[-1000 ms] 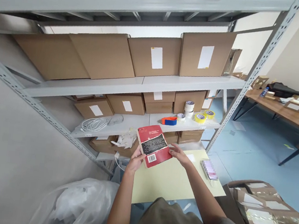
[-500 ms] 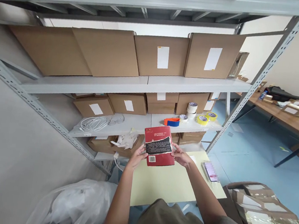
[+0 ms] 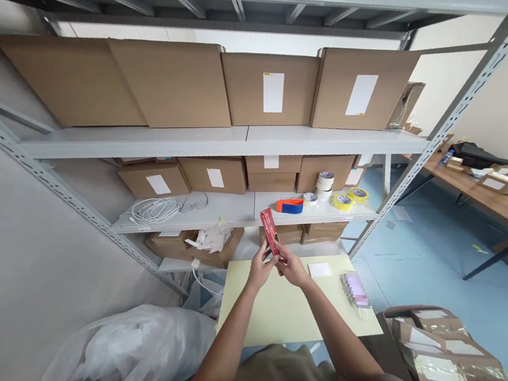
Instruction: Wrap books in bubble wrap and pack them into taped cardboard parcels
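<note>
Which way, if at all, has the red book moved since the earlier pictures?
Yes: against the yellow tabletop, the red book has turned to show its narrow side.

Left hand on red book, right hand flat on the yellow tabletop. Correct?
Not the right hand: in the head view it's on the red book too, not flat on the yellow tabletop. The left hand is on the book, as stated.

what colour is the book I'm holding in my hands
The book is red with pale lettering, seen best in the head view.
</note>
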{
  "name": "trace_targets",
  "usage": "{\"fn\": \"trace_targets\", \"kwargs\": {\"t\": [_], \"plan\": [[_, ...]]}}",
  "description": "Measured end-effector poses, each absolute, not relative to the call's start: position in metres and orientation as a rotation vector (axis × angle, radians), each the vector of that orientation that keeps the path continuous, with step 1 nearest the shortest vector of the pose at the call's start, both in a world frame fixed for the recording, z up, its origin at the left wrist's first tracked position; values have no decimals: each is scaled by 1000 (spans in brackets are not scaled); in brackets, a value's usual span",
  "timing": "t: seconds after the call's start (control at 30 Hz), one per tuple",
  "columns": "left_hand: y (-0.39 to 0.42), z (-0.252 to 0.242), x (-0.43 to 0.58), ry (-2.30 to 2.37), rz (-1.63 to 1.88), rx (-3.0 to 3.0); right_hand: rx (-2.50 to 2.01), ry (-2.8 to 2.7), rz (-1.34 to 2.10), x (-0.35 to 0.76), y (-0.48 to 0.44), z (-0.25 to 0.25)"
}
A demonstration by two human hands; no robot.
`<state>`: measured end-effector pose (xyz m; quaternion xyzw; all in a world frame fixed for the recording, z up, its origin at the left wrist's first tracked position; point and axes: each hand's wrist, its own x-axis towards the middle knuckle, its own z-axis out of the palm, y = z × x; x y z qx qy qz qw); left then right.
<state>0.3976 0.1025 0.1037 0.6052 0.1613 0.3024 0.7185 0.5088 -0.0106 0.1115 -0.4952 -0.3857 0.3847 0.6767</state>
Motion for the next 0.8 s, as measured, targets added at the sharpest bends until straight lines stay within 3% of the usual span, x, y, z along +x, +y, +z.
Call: {"fn": "trace_targets", "kwargs": {"t": [0.37,0.57,0.7,0.8], "plan": [[137,80,369,545,626,1143,-1058,-813,1046,500,-7,62],[158,66,333,493,570,1027,-1313,-486,805,544,-22,59],[172,72,322,415,478,1006,-1162,-509,1140,562,-32,69],[179,70,323,420,381,1038,-1062,-508,1193,559,-34,72]]}}
